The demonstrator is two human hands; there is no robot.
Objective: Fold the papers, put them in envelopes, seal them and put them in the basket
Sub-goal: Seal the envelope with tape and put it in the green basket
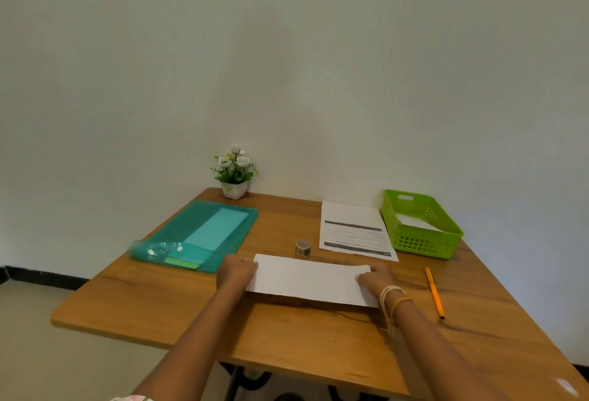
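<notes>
The wooden table (287,337) bore a teal folder (204,231) at the left; the folded paper (310,279) lay near the front edge, the left hand (236,271) pinching its left end with curled fingers, the right hand (376,281) gripping its right end likewise; printed sheets (353,230) lay just beside the green basket (420,241), which held a white envelope (414,222); an orange pen (434,292) lay right; a small tape roll (303,247) stood behind the paper.

pale wall (287,66), wooden table (287,330), beige floor (47,353)
</notes>
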